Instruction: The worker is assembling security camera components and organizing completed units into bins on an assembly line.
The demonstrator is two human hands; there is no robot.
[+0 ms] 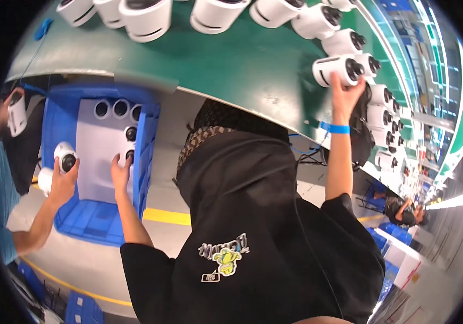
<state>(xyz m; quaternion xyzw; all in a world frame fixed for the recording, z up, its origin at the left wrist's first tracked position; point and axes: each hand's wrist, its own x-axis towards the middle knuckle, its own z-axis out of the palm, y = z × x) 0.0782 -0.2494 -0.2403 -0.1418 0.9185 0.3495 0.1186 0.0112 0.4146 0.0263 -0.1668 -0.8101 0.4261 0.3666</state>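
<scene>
At the right end of the green table, my right hand [347, 100], with a blue wristband, closes around a white cylindrical camera [333, 71] with a black end. My left hand [120, 174] reaches into a blue crate [113, 218] on the left, its thumb and fingers apart. Right beside those fingers is the black lens of a camera [130, 155] in the crate; I cannot tell whether they touch it. Another black-lensed camera [131, 133] lies just beyond, and a few white round ends [101, 109] line the crate's far side.
On my left, a co-worker in a teal shirt holds a white dome camera [65, 153] over the crate and another white unit [17, 116] farther back. More white cameras [145, 21] stand along the table's [231, 70] far side and right end. Blue bins [82, 308] sit at lower left.
</scene>
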